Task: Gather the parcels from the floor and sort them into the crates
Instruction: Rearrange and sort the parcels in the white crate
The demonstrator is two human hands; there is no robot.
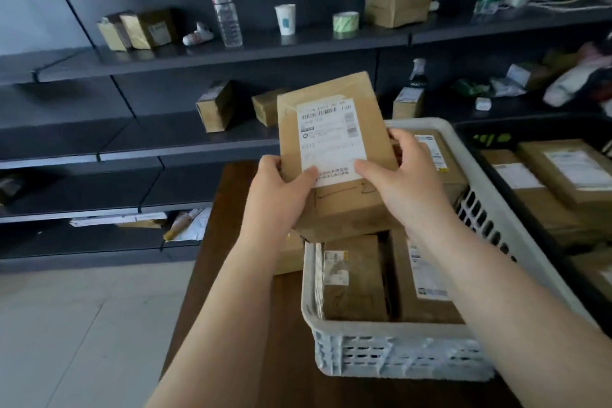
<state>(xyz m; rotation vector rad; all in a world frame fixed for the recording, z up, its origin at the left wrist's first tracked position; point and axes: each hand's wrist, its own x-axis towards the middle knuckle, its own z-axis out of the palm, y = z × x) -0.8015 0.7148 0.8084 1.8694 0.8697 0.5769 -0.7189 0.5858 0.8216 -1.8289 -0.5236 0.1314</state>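
Note:
I hold a brown cardboard parcel (334, 116) with a white shipping label upright in front of me, above the left end of a white slotted crate (390, 348). My left hand (278, 192) grips its lower left edge, thumb on the label. My right hand (404, 175) grips its lower right edge. A second brown parcel (344, 209) lies right under the held one, at my palms. The white crate holds several labelled parcels (354, 278). A black crate (470, 132) at the right also holds several parcels (569, 169).
Both crates stand on a dark wooden table (231, 325). Dark shelving (198, 53) behind carries small boxes (215, 106), water bottles (225, 0), a paper cup (285, 19) and a tape roll (345, 21). Pale tiled floor (82, 325) lies at the left.

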